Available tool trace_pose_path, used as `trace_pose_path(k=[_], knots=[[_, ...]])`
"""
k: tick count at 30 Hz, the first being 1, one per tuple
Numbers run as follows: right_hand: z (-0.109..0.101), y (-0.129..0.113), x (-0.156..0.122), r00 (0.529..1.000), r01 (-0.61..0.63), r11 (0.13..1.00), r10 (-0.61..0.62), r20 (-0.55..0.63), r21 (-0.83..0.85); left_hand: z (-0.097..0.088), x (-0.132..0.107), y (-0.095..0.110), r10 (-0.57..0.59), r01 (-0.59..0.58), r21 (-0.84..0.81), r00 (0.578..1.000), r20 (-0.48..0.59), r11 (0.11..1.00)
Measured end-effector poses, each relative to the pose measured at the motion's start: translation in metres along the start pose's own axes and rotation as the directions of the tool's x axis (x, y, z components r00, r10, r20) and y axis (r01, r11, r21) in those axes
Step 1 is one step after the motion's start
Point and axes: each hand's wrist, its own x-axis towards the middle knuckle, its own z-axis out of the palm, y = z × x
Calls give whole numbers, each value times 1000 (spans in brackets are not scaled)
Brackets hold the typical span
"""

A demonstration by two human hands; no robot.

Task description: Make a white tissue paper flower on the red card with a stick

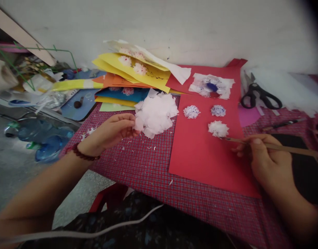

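Note:
My left hand is closed at the left edge of a heap of white paper pieces, its thumb and fingers pinching one of them. My right hand grips a thin wooden stick. Its dark tip points left and meets the lower edge of a white paper pompom flower. That flower lies on a red paper sheet. Above it on the sheet are two purple-speckled flowers, one at left and one at right. Behind them rests a white paper scrap with a blue-purple blot.
Folded coloured sheets bearing flowers are stacked against the wall. Black-handled scissors and a pen-like tool lie at right. A checked cloth with paper bits covers the table. Blue plastic bottles stand at lower left.

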Motion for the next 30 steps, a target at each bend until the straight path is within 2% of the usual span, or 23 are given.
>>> trace_pose_path(k=[1,3,5,8,11,17,18,20,22,24,26,28,30], knots=[[0,0,0,1000,6,1000,-6,0,0,6,2,2,-86,94,-128,994,64,987],[0,0,0,1000,21,1000,-21,13,-1,21,6,2,-216,257,-211,955,202,943],[0,-1,-1,999,34,999,-35,32,15,40,7,-1,-299,362,-154,897,324,919],[0,-2,-2,997,57,997,-60,50,49,61,7,-5,-376,424,-6,810,450,906],[0,-3,-2,996,68,996,-71,59,61,70,8,-6,-414,430,76,787,458,900],[0,-4,-2,995,59,995,-64,76,75,71,10,-5,-441,467,47,792,423,883],[0,-4,-2,995,57,995,-63,74,82,72,9,-6,-430,442,75,798,422,894],[1,-3,-2,995,56,994,-64,74,95,74,7,-8,-371,321,187,829,418,928],[2,-2,-2,994,61,992,-70,82,109,75,5,-7,-261,128,328,877,404,936],[3,1,-2,994,73,990,-83,78,121,77,7,0,-109,-94,454,909,402,886],[4,3,-1,994,73,990,-82,75,125,81,11,13,72,-327,503,885,460,800],[4,4,0,994,69,990,-78,73,123,90,18,29,224,-512,500,820,527,698],[4,4,1,994,67,990,-77,77,123,105,28,43,315,-628,488,753,578,606]])
